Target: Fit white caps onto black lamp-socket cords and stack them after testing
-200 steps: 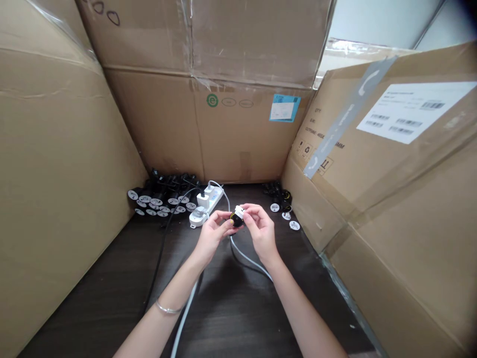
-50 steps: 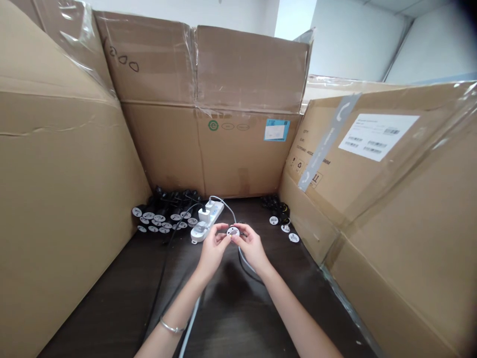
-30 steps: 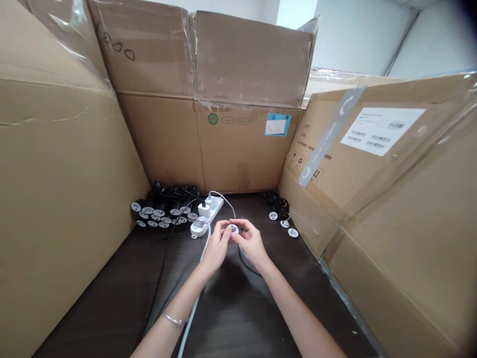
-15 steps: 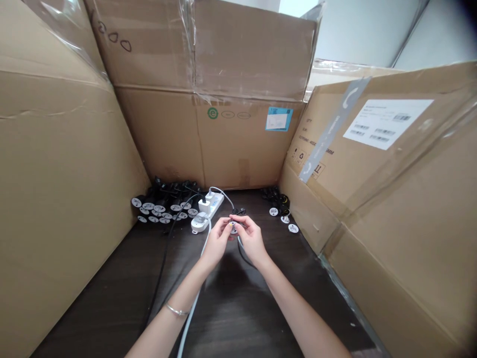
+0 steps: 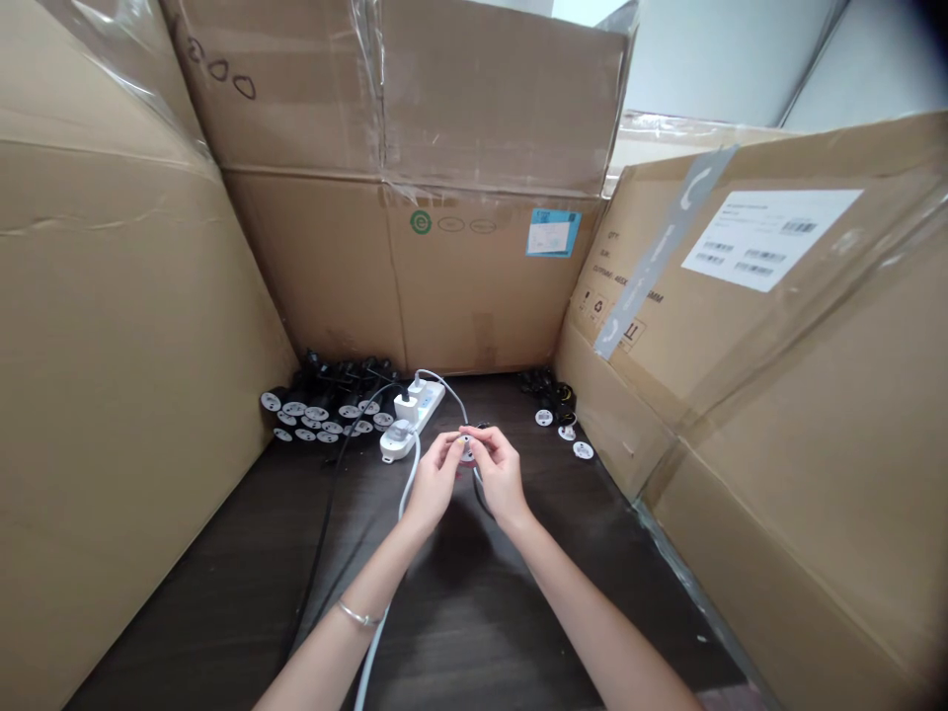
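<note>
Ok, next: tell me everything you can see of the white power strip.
The white power strip is a long, plastic-looking bar lying flat on the dark wood-grain surface, angled toward the back. White plugs sit in its sockets, feeding a black cord and pale grey cables. A small tab juts from its near end.

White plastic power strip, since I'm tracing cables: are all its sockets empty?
No, two white plug adapters stand in the white plastic power strip.
</note>
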Demonstrator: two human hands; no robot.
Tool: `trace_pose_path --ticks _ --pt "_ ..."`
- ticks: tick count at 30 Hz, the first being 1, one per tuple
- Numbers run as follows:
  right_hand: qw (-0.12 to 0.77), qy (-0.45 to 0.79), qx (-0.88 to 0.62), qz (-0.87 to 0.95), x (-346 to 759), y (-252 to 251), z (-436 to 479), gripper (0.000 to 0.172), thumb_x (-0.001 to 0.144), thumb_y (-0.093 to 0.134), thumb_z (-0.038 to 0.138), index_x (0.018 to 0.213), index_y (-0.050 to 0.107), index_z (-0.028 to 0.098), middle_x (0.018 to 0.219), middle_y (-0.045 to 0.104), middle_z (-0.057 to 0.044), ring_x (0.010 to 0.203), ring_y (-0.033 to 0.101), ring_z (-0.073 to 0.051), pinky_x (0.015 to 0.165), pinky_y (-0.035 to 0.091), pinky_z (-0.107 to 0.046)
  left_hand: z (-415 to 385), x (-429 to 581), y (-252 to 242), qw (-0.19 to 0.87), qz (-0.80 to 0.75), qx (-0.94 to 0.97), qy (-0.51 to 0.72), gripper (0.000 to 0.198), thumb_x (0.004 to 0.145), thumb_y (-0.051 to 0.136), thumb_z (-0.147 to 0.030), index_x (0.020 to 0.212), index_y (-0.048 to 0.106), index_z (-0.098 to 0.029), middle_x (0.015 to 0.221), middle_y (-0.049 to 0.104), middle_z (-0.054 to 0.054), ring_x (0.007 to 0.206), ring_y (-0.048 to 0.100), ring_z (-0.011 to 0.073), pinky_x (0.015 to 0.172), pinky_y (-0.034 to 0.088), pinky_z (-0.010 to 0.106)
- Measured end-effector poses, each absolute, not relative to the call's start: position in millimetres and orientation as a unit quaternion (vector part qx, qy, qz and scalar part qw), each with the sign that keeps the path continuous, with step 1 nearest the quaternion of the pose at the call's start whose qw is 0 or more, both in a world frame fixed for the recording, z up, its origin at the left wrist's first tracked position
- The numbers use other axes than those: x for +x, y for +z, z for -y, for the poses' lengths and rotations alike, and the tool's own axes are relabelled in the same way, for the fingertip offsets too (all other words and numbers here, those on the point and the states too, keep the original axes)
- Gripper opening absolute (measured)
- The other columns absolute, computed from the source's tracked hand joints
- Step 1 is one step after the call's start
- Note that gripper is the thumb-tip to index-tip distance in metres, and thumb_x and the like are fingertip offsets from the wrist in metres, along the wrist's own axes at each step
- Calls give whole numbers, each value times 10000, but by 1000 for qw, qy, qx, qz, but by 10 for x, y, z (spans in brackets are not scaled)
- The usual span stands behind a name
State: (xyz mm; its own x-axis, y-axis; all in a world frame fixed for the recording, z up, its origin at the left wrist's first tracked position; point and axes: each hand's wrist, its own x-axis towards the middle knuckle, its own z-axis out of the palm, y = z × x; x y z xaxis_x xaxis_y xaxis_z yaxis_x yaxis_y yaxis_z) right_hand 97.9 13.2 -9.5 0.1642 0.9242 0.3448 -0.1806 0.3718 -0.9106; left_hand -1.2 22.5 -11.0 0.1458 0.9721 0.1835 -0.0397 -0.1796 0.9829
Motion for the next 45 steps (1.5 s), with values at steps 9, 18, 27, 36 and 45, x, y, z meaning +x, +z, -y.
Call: trace_pose_path --ticks 9,18,27,36,45 --pt "693 425 -382 440 978 -173 -162 187 809 514 320 926 488 177 1036 564 -62 926 568 -154 790 478 -295 -193 35 -92 508 -380 567 525 439 816 481 -405 1189 426 -180 1159 513 99 963 541 179 704 476 247" --pt "672 404 -397 477 976 -71 -95 269 815 512 338 1033 518 181 972 560 -58 855 572 -145 711 496 -250 -144 19 -137 403 -384 640 530 319 866 411 -363 1128 464 -188 1124 535 82 1002 537 179 819 455 293" --pt "667 328 -424 517 972 -35 -45 209 816 502 291 920 612 146 920 593 -77 818 581 -159 693 492 -253 -128 1 -113 416 -369 635 536 236 853 442 -341 1002 486 -163 981 570 65 869 568 159 753 463 266" --pt "661 437 -380 478 979 -4 -76 304 815 492 386 981 616 163 973 574 -73 765 588 -152 588 528 -239 -132 21 -79 438 -378 592 562 277 839 449 -400 979 500 -166 943 559 43 826 554 140 699 468 233" --pt "643 397 -399 519 920 -62 -48 378 848 463 367 1182 548 212 1129 578 -73 870 590 -174 672 517 -261 -144 -17 -53 392 -441 592 549 290 849 403 -435 891 499 -165 792 555 22 666 554 135 617 461 249"
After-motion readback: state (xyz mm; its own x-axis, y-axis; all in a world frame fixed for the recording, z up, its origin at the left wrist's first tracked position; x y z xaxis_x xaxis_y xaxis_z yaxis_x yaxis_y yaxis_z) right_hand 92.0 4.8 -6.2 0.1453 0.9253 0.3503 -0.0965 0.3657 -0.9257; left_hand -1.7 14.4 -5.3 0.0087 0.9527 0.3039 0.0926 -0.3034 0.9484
